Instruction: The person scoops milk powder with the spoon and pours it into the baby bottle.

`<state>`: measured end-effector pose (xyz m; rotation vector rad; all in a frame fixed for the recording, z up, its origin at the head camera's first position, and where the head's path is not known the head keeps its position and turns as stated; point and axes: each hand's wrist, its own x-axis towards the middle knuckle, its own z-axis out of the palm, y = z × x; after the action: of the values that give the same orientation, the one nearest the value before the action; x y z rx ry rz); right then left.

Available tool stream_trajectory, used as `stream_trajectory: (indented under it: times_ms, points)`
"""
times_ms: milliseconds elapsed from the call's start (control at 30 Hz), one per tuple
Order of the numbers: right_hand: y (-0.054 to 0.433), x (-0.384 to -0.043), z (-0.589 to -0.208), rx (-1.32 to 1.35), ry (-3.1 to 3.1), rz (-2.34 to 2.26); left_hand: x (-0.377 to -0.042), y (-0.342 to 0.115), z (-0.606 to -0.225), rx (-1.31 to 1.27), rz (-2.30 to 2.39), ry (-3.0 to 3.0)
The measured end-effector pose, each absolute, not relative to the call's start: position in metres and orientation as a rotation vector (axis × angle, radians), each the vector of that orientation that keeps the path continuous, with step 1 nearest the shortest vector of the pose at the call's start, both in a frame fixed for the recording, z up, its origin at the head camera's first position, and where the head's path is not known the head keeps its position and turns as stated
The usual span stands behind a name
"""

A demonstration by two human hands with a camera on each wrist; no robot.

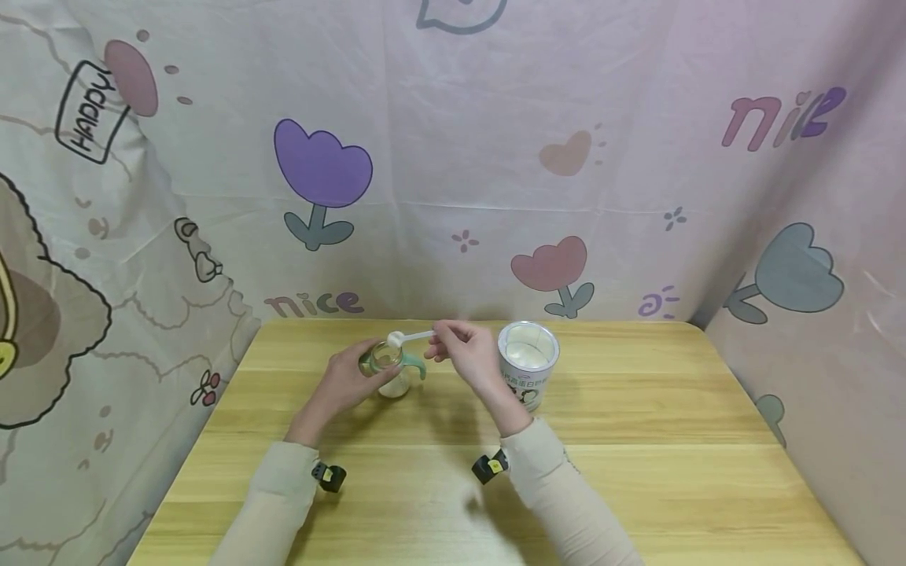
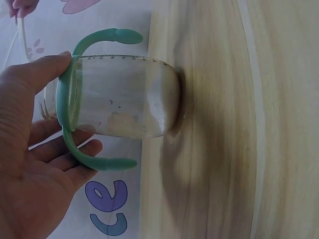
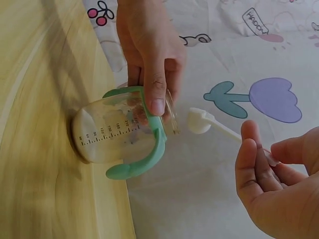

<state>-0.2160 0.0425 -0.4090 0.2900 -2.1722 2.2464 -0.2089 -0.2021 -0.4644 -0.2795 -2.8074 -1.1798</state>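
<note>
A clear baby bottle (image 3: 107, 124) with green side handles (image 2: 70, 99) and a printed scale stands upright on the table, its mouth uncapped. White powder (image 2: 162, 99) lies at its bottom. My left hand (image 1: 356, 376) grips the bottle around its neck, thumb on the green ring. Between thumb and fingers, my right hand (image 1: 469, 354) pinches the handle of a white measuring scoop (image 3: 199, 121). The scoop's bowl is just above the bottle mouth, apart from it, with pale powder showing in it. Right of my right hand stands an open milk powder can (image 1: 527, 365).
The wooden table (image 1: 637, 472) ends at a patterned cloth backdrop (image 1: 439, 157), which also hangs along both sides. Each of my wrists bears a small black camera (image 1: 329, 476). The can is close beside my right forearm.
</note>
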Motion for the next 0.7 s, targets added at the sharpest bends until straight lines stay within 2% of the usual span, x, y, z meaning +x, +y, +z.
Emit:
stream_trajectory:
  times_ms: [700]
  points:
    - [0.0399,-0.2115,-0.4143,0.340,-2.319,2.130,-0.2096,-0.2023,-0.4672,-0.282,-1.195,-2.791]
